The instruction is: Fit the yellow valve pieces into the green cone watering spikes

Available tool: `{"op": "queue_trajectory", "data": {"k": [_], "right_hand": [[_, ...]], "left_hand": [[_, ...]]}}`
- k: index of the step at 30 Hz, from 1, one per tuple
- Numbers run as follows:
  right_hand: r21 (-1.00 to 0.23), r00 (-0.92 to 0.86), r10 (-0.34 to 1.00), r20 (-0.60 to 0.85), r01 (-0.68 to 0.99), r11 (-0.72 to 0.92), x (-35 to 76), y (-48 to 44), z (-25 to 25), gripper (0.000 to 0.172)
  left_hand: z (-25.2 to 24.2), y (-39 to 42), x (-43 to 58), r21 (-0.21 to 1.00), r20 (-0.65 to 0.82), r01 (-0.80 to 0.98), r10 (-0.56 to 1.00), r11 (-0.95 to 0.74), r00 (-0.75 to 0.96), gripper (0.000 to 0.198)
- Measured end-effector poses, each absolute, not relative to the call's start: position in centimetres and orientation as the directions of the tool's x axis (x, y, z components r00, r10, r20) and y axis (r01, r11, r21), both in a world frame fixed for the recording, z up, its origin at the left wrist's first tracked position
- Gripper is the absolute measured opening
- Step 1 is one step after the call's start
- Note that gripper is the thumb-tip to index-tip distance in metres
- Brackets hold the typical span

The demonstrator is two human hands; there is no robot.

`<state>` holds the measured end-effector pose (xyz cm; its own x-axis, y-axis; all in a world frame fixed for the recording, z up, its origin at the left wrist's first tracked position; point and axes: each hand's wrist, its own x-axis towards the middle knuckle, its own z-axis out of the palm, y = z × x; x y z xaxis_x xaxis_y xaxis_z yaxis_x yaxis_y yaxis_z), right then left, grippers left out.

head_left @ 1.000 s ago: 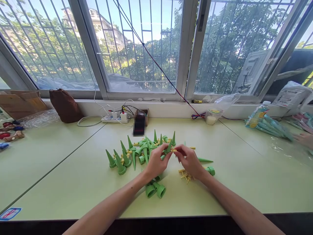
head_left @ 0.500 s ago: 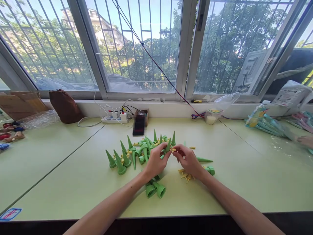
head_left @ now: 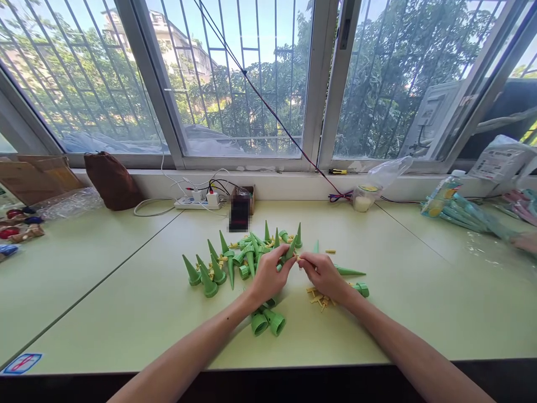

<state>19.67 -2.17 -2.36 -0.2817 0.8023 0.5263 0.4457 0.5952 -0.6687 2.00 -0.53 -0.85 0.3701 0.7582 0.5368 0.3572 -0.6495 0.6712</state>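
Green plastic spike (head_left: pixel 291 248) is pinched in the left hand (head_left: pixel 269 275) above the surface (head_left: pixel 126 313); the right hand (head_left: pixel 324 273) pinches a yellow bit (head_left: pixel 298 258) beside it. It looks unfinished, with loose yellow T-pieces (head_left: pixel 315 299) unused.

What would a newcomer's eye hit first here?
Probably the green cones, clustered mid-view on the pale table, several standing point up. At the cluster's right side, the left hand pinches a cone and the right hand a small yellow piece close beside it. Behind, barred windows span the top of the view.
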Motion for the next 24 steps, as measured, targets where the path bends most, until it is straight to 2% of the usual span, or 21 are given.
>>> {"op": "queue_trajectory", "data": {"k": [5,12,24], "right_hand": [[-0.694,-0.265,0.822,0.504,0.442,0.568,19.54,-2.17,-2.27,0.038],[-0.768,-0.183,0.843,0.505,0.350,0.536,19.31,-2.54,-1.84,0.017],[-0.716,-0.224,0.832,0.507,0.427,0.552,19.62,-2.56,-1.84,0.025]], "left_hand": [[-1.05,-0.40,1.97,0.674,0.548,0.347,0.756,-0.652,0.357,0.014],[-0.87,-0.50,2.00,0.677,0.553,0.350,0.761,-0.648,0.339,0.015],[-1.03,-0.61,2.14,0.683,0.528,0.373,0.778,-0.628,0.342,0.014]]}}
